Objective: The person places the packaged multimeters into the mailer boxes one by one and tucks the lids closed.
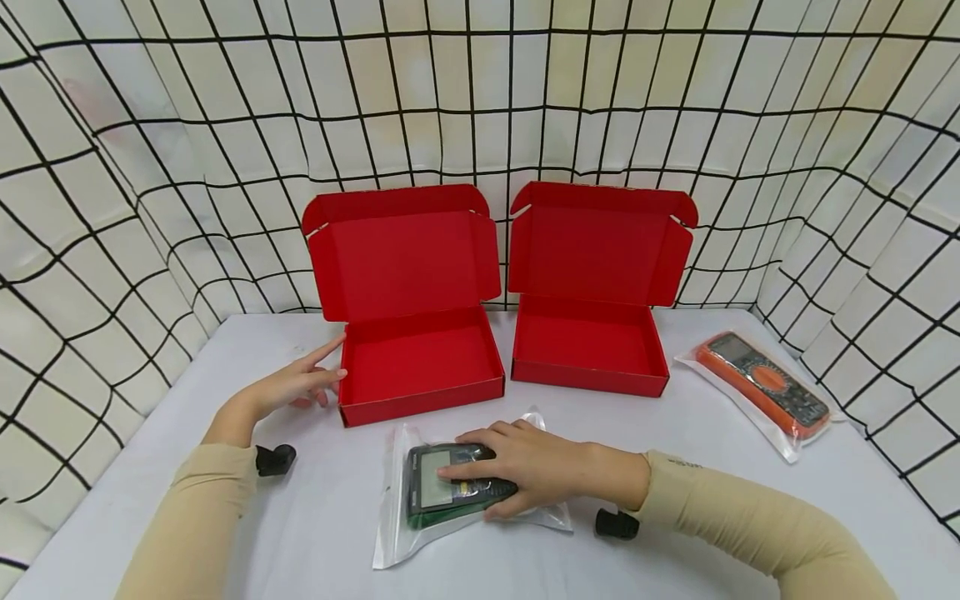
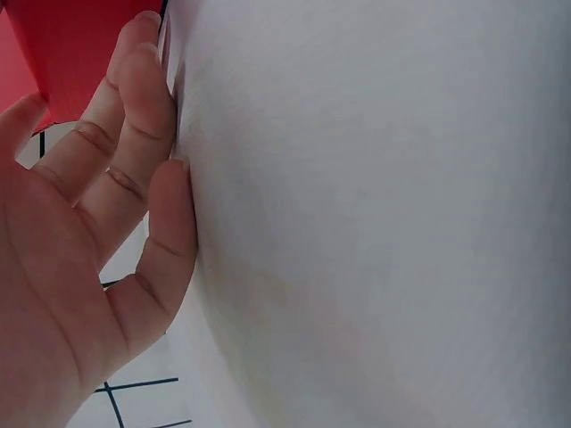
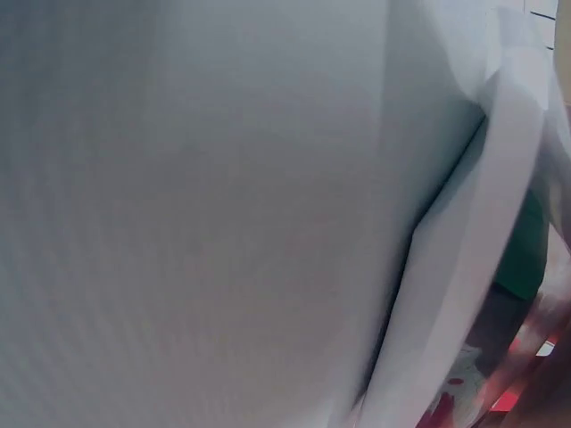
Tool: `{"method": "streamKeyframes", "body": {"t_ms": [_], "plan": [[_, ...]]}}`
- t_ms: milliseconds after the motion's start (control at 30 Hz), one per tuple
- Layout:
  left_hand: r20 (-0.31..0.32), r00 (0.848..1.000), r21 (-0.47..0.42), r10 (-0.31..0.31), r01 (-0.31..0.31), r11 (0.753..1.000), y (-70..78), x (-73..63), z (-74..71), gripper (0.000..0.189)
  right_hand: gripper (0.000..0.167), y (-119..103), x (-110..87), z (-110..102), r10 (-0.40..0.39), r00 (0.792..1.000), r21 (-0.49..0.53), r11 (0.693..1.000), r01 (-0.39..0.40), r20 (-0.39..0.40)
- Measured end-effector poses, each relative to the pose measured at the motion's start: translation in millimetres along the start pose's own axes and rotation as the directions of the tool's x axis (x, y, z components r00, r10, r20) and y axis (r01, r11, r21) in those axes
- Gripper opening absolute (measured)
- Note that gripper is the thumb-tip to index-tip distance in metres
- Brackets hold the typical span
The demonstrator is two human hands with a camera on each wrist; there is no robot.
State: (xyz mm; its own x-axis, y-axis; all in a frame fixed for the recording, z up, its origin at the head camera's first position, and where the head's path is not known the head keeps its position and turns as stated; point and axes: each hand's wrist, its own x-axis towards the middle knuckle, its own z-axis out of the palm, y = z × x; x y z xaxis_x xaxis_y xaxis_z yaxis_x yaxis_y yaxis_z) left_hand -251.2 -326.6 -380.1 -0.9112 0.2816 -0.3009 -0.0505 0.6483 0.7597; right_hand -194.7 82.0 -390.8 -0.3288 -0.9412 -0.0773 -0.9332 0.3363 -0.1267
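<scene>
The white counter (image 1: 315, 533) carries 2 red boxes with raised lids, set side by side: the left red box (image 1: 422, 402) and the right red box (image 1: 590, 379). In front of the left red box, a clear bag (image 1: 390, 533) lies on the counter, with a black meter (image 1: 435, 481) inside. The step in hand appears to be securing the black meter while steadying the left red box. The next move likely calls for a firm hold through the loose film before any lift.

The right hand (image 1: 534, 462) lies palm down across the black meter, thumb at its near edge; whether it grips or only rests cannot be told. The left hand (image 1: 296, 385) is unclenched, its fingers apart, 2 fingertips at the left red box's outer side wall.
</scene>
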Motion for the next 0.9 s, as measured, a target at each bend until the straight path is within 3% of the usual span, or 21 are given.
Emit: {"method": "streamKeyframes", "body": {"t_ms": [300, 900], "plan": [[0.010, 1.000, -0.002, -0.009, 0.009, 1.000, 0.9, -0.1, 0.1, 0.087, 0.075, 4.1, -0.9, -6.2, 0.015, 1.000, 0.037, 0.999, -0.014, -0.020], [0.002, 1.000, 0.007, -0.012, 0.012, 1.000, 1.7, -1.3, 0.1, 0.088, 0.079, 14.9, -6.6, -39.1, 0.005, 0.998, 0.049, 0.999, -0.002, -0.068]]}}
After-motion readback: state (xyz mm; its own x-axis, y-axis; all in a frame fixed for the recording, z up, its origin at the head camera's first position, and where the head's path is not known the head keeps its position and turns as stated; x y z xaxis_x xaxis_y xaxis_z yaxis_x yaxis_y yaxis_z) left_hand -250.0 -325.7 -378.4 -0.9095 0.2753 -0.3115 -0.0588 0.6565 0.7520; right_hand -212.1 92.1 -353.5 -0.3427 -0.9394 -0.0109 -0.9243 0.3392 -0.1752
